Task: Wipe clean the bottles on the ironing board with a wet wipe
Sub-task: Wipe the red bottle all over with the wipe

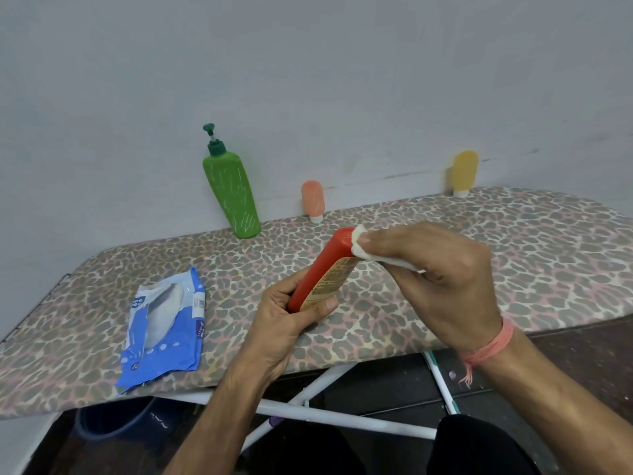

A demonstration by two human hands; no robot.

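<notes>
My left hand [286, 320] grips the lower end of a red bottle [325, 269] with a yellow label, tilted up and away over the ironing board [513, 241]. A folded white wet wipe [368, 253] is pinched in my right hand [442, 279] and pressed against the bottle's upper end. A tall green pump bottle [231, 190] stands at the board's far edge by the wall. To its right stand a small pink tube [313, 200] and, further right, a small yellow tube [464, 173], both cap down.
A blue and white wet-wipe pack [168, 323] lies open on the board's left part. The grey wall [308, 80] rises directly behind the board. White board legs [342, 419] cross below the near edge, with a dark bucket [113, 419] under the left side.
</notes>
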